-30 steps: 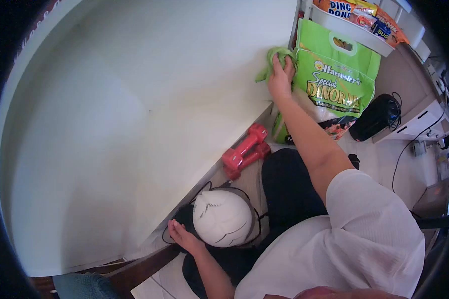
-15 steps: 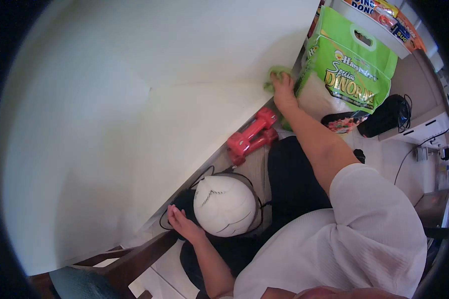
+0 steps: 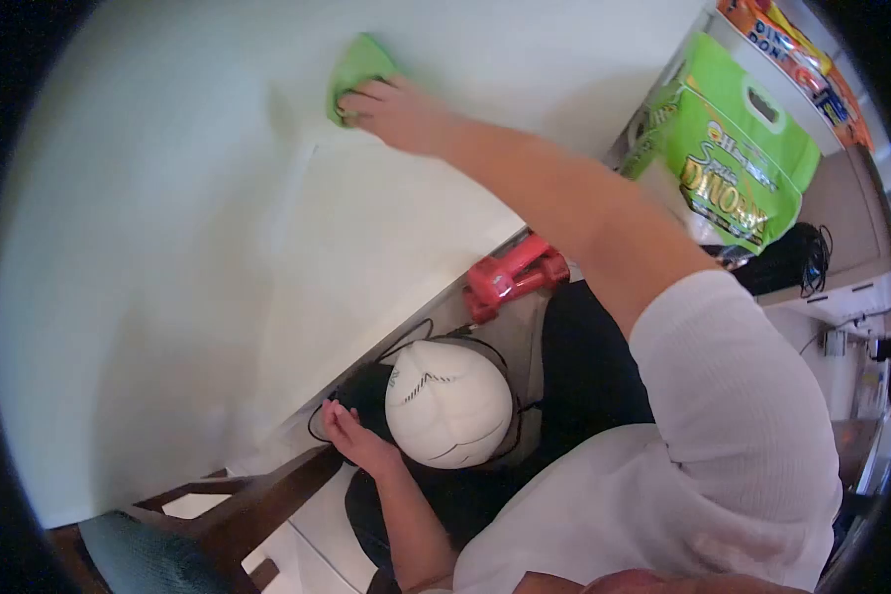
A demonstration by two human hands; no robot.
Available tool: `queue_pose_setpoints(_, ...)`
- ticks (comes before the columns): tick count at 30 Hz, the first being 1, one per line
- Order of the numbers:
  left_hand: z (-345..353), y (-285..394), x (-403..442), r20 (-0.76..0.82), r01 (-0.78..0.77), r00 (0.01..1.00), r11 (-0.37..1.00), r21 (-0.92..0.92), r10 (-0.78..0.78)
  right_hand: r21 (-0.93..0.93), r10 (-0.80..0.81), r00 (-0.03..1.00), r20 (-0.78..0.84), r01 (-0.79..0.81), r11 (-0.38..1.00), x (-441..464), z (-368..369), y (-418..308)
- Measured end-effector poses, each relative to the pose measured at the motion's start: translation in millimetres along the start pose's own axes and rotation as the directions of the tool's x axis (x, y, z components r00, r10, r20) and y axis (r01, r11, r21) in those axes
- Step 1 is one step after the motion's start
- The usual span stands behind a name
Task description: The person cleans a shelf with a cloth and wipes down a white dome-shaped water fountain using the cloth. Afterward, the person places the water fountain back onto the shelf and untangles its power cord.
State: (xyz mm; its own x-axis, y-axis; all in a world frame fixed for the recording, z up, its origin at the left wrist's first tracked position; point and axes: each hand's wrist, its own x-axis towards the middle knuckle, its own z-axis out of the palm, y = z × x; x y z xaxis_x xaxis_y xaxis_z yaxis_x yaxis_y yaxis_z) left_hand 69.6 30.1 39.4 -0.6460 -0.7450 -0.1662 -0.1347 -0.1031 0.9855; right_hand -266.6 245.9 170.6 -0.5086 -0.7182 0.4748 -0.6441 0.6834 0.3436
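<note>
A green cloth [image 3: 358, 71] lies under the fingers of my right hand [image 3: 391, 111], pressed against the white surface [image 3: 188, 198] at the upper left. The fingers are bent over the cloth. Lower down, my left hand [image 3: 359, 439] is held low with its fingers loosely apart and nothing in them. It is just left of a white rounded object [image 3: 448, 404] with dark line markings, beside the lower edge of the white surface.
Two red dumbbells [image 3: 513, 277] lie beside the white surface's edge. A green rice bag [image 3: 728, 158] stands at the right, near a rack of snack packs [image 3: 797, 64]. Black cables surround the white object. A dark wooden frame [image 3: 267, 500] is at the lower left.
My right hand has moved far left and up across the white surface with the green cloth, away from the rice bag. The view has shifted slightly. My left hand has hardly moved.
</note>
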Motion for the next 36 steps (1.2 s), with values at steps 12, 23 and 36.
queue_pose_setpoints(12,-4.6,-1.4,7.2,-0.009,-0.004,1.0,1.0,-0.002,0.004,-0.2,-0.167,0.749,0.641,0.373,0.906,-117.8,35.1,64.2)
queue_pose_setpoints(23,-7.5,2.9,-1.5,-0.024,-0.034,0.999,0.997,-0.065,0.033,-0.371,0.275,0.459,0.845,0.133,0.919,-253.5,-15.7,67.3)
queue_pose_setpoints(36,-15.7,10.2,-14.0,0.02,-0.401,0.916,0.916,-0.001,0.401,0.675,-0.294,0.619,0.728,-0.573,0.465,-185.5,-181.8,-58.8)
